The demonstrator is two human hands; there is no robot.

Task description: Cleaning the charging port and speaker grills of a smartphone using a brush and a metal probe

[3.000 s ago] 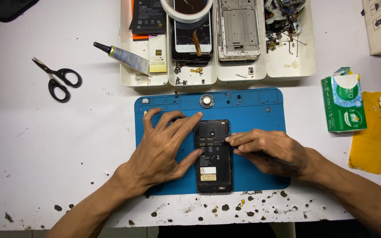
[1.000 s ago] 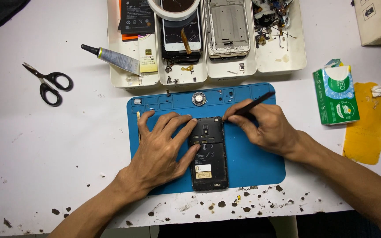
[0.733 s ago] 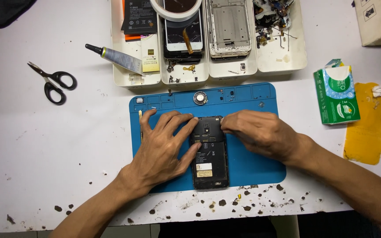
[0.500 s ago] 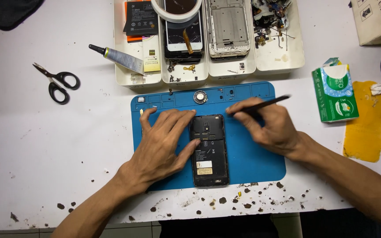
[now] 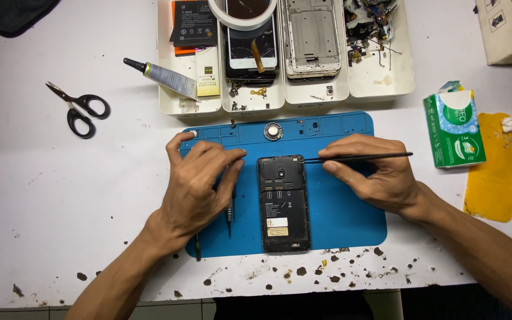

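A black smartphone (image 5: 284,203) with its back cover off lies lengthwise in the middle of a blue repair mat (image 5: 351,207), its inner frame facing up. The right hand (image 5: 374,175) pinches a thin black pry tool (image 5: 360,157) between thumb and fingers, holding it nearly level so that its tip meets the phone's upper right corner — a low angle that would suit working at the edge seam. The left hand (image 5: 200,184) lies spread and flat on the mat just beside the phone's left edge, apparently steadying the work; a small screwdriver (image 5: 230,210) lies partly under it. Beyond the mat, white parts trays (image 5: 380,83) hold phone pieces, a glue tube (image 5: 161,74) rests across one, and scissors (image 5: 78,108) lie on the bench (image 5: 60,207) — all within reach.
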